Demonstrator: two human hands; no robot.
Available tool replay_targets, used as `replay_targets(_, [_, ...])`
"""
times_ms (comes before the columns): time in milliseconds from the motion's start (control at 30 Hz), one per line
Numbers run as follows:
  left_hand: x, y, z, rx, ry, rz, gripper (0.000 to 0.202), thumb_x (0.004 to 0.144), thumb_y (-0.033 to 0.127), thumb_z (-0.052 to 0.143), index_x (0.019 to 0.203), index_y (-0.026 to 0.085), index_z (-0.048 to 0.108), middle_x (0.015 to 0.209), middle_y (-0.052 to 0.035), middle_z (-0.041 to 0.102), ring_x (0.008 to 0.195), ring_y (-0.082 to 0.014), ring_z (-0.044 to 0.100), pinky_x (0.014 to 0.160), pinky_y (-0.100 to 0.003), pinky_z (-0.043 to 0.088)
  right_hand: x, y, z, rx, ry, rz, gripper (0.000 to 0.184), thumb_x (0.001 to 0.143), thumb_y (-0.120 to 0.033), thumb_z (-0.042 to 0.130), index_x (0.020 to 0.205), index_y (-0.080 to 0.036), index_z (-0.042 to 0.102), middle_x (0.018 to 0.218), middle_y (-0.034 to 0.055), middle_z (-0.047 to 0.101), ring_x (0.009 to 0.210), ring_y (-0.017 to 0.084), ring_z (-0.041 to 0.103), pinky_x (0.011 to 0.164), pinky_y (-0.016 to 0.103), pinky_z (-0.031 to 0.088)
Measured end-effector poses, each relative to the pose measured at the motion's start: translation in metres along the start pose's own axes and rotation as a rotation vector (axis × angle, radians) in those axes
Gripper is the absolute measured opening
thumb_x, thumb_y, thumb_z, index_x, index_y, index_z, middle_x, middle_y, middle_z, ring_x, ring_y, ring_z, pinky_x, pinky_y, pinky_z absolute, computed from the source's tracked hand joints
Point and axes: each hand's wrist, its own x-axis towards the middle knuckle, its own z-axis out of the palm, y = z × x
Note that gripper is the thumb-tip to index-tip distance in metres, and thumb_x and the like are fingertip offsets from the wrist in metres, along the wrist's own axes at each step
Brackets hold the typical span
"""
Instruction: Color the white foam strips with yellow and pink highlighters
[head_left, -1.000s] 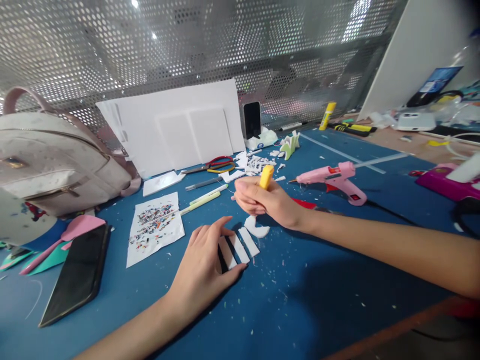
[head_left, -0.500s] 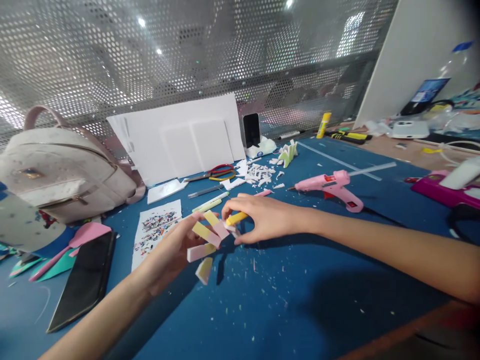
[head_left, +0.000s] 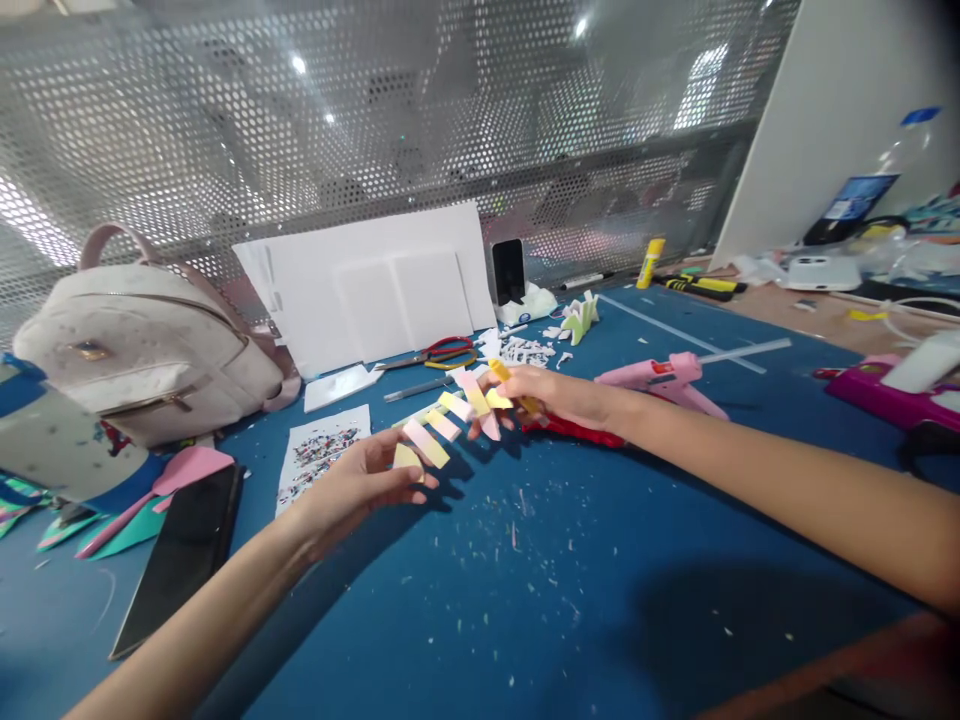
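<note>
My left hand [head_left: 371,480] pinches one end of a chain of small pink-and-yellow pieces [head_left: 442,422], which look like cut foam or card. My right hand [head_left: 536,392] has its fingers at the other end of the chain, and a yellow pen-like stick [head_left: 498,370] is gripped in it too. The chain is stretched between both hands above the blue table [head_left: 480,600]. Beneath my right wrist lies a red object [head_left: 574,431], mostly hidden. A pink glue gun [head_left: 660,375] lies behind my right forearm, its nozzle covered.
Scissors [head_left: 435,352] and a grey pen [head_left: 416,389] lie beyond my hands, near white scraps [head_left: 525,351]. A speckled paper sheet [head_left: 322,450] and a dark phone [head_left: 180,560] are at left. A backpack [head_left: 150,350] stands behind them. Green folded pieces [head_left: 581,318] sit at the back.
The bunched pieces are now spread out in a line, turned toward me. My right hand has moved right and up, away from my left. The red object has come into view.
</note>
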Motion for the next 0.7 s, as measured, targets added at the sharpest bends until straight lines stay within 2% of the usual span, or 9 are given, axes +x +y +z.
replay_targets(100, [0.004, 0.003, -0.011, 0.12, 0.074, 0.085, 0.028, 0.081, 0.035, 0.072, 0.101, 0.018, 0.062, 0.094, -0.0098, 0.071, 0.08, -0.0186, 0.069, 0.072, -0.033, 0.057, -0.001, 0.004, -0.003, 0.119, -0.026, 0.075, 0.037, 0.084, -0.036, 0.052, 0.11, -0.011, 0.057, 0.084, 0.0118, 0.068, 0.059, 0.012, 0.046, 0.041, 0.023, 0.021])
replay_targets(167, [0.005, 0.009, -0.019, 0.191, 0.132, 0.131, 0.036, 0.079, 0.034, 0.072, 0.107, 0.017, 0.057, 0.086, -0.0079, 0.071, 0.074, -0.0167, 0.068, 0.067, -0.03, 0.054, -0.001, 0.005, -0.002, 0.144, -0.034, 0.132, 0.036, 0.082, -0.033, 0.054, 0.111, -0.012, 0.056, 0.078, 0.0091, 0.067, 0.053, 0.01, 0.043, 0.039, 0.021, 0.018])
replay_targets(233, [0.004, 0.017, -0.028, 0.304, 0.207, 0.163, 0.04, 0.077, 0.032, 0.073, 0.109, 0.018, 0.054, 0.075, -0.0034, 0.069, 0.067, -0.0149, 0.066, 0.06, -0.026, 0.05, -0.001, 0.006, 0.002, 0.147, -0.055, 0.169, 0.034, 0.081, -0.029, 0.057, 0.111, -0.013, 0.056, 0.079, 0.0084, 0.067, 0.054, 0.01, 0.047, 0.039, 0.02, 0.017])
replay_targets(300, [0.002, 0.027, -0.036, 0.425, 0.261, 0.182, 0.037, 0.074, 0.031, 0.075, 0.102, 0.019, 0.054, 0.068, -0.0006, 0.068, 0.062, -0.0141, 0.064, 0.054, -0.023, 0.045, 0.0, 0.006, 0.007, 0.159, -0.08, 0.203, 0.036, 0.08, -0.028, 0.061, 0.112, -0.013, 0.056, 0.081, 0.0082, 0.068, 0.052, 0.008, 0.047, 0.037, 0.018, 0.016])
replay_targets(433, [0.001, 0.05, -0.044, 0.533, 0.2, 0.241, 0.024, 0.08, 0.035, 0.07, 0.092, 0.017, 0.059, 0.077, -0.0037, 0.069, 0.069, -0.015, 0.064, 0.062, -0.025, 0.048, 0.0, 0.009, 0.015, 0.203, -0.17, 0.253, 0.038, 0.082, -0.028, 0.064, 0.117, -0.014, 0.057, 0.077, 0.0046, 0.068, 0.04, 0.002, 0.034, 0.034, 0.016, 0.012])
replay_targets(533, [0.002, 0.07, -0.041, 0.617, 0.171, 0.342, 0.021, 0.084, 0.038, 0.067, 0.088, 0.017, 0.066, 0.078, -0.004, 0.067, 0.07, -0.0139, 0.061, 0.063, -0.025, 0.047, 0.001, 0.015, 0.016, 0.24, -0.224, 0.267, 0.036, 0.085, -0.029, 0.063, 0.118, -0.016, 0.056, 0.077, 0.004, 0.068, 0.036, 0.0, 0.03, 0.032, 0.015, 0.011])
replay_targets(600, [0.002, 0.085, -0.035, 0.653, 0.219, 0.388, 0.022, 0.083, 0.04, 0.068, 0.087, 0.019, 0.069, 0.078, -0.0046, 0.068, 0.068, -0.0142, 0.059, 0.061, -0.025, 0.046, 0.001, 0.019, 0.016, 0.264, -0.226, 0.266, 0.032, 0.085, -0.028, 0.063, 0.113, -0.014, 0.057, 0.082, 0.0071, 0.07, 0.038, 0.001, 0.037, 0.031, 0.015, 0.013])
replay_targets(700, [0.001, 0.107, -0.023, 0.679, 0.301, 0.416, 0.026, 0.081, 0.044, 0.07, 0.088, 0.019, 0.073, 0.078, -0.0056, 0.07, 0.069, -0.0164, 0.06, 0.059, -0.025, 0.046, 0.002, 0.022, 0.017, 0.287, -0.2, 0.222, 0.028, 0.085, -0.027, 0.063, 0.108, -0.012, 0.056, 0.104, 0.0148, 0.07, 0.058, 0.007, 0.059, 0.031, 0.012, 0.02])
